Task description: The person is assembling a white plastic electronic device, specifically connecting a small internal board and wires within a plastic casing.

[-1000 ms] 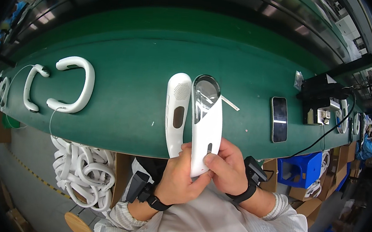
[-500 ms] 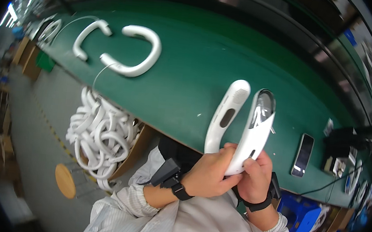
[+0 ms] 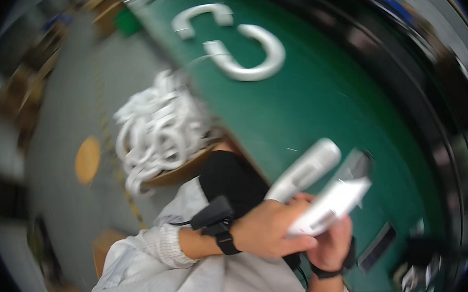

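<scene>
We have our left hand [image 3: 268,228] and right hand [image 3: 335,246] both clamped on the lower end of the dark-tipped white piece [image 3: 340,197], probably for steadiness.

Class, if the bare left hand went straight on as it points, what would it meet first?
Probably the elongated white plastic piece with a dark tip, which the left hand touches; overlap and blur leave depth unclear.

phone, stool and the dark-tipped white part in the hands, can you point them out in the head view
phone [image 3: 377,247], head view, middle of its dark face
stool [image 3: 87,160], head view, round wooden top
white part [image 3: 334,204], head view, blurred white body below its dark tip
</scene>
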{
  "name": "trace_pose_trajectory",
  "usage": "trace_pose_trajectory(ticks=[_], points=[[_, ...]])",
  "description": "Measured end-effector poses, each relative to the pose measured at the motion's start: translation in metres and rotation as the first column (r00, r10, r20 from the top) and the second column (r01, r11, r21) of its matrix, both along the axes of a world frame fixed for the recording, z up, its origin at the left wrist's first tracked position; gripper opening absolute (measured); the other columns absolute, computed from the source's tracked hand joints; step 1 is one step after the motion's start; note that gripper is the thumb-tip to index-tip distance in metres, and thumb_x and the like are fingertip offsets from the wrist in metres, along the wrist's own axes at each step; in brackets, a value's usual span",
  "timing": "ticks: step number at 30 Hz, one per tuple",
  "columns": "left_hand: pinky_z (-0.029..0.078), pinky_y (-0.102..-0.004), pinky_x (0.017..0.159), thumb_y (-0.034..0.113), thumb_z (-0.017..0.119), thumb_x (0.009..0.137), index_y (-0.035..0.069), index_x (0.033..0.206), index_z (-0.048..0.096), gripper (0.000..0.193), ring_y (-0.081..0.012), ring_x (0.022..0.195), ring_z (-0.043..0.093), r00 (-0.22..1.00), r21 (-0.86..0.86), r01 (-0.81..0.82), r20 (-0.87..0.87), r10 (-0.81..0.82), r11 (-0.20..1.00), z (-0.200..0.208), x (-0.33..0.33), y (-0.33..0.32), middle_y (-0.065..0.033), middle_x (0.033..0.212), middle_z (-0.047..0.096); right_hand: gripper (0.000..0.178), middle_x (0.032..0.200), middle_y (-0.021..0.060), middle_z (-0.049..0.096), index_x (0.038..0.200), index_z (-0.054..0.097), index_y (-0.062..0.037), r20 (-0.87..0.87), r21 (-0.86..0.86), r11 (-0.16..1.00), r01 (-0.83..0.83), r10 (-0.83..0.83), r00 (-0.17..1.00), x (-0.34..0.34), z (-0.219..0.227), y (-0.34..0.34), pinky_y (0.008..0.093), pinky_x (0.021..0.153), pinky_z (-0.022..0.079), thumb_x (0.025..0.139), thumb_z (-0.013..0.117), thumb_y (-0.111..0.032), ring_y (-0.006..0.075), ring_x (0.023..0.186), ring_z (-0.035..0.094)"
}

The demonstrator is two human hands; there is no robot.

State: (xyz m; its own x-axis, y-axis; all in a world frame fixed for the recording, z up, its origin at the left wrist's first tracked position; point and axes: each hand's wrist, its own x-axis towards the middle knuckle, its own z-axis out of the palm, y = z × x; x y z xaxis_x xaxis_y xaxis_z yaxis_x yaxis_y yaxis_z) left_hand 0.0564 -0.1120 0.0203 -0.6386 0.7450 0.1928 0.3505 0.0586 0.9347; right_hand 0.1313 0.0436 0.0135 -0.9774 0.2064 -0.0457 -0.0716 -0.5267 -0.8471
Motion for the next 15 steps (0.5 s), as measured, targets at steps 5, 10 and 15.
trace_pose_trajectory(ticks=[5, 10, 15], points=[[0.054, -0.0379, 0.059, 0.031, 0.079, 0.083, -0.004, 0.108, 0.061, 0.047, -0.0345, 0.064, 0.069, 0.925, 0.118, -0.363, -0.074, 0.373, 0.924, 0.012, 0.032, -0.098, -0.0164, 0.073, 0.066, 0.067, 0.116, 0.0181, 0.065, 0.118, 0.058, 0.0054, -0.064, 0.219, 0.950, -0.222, 0.241, 0.968, -0.003, -0.027, 0.018, 0.0427, 0.101, 0.047, 0.096, 0.060, -0.058, 0.0273, 0.104, 0.064], [0.053, -0.0427, 0.060, 0.031, 0.079, 0.083, -0.002, 0.100, 0.059, 0.042, -0.0423, 0.068, 0.068, 0.269, -0.087, -0.961, -0.075, 0.960, 0.263, -0.032, 0.110, -0.228, -0.0231, 0.077, 0.066, 0.042, 0.117, 0.0134, 0.067, 0.120, 0.059, 0.0004, 0.150, 0.345, 0.877, -0.335, 0.300, 0.942, -0.043, -0.036, 0.010, 0.0382, 0.103, 0.049, 0.107, 0.047, -0.037, 0.0221, 0.108, 0.065], [0.054, -0.0468, 0.068, 0.030, 0.077, 0.082, -0.002, 0.104, 0.060, 0.042, -0.0437, 0.081, 0.069, -0.305, -0.406, -0.859, -0.085, 0.949, -0.312, -0.166, 0.221, -0.359, -0.0248, 0.087, 0.070, 0.041, 0.127, 0.0134, 0.065, 0.131, 0.057, 0.0010, 0.239, 0.492, 0.834, -0.248, 0.145, 0.960, -0.077, -0.072, 0.013, 0.0348, 0.103, 0.047, 0.106, 0.053, -0.031, 0.0199, 0.111, 0.062]])
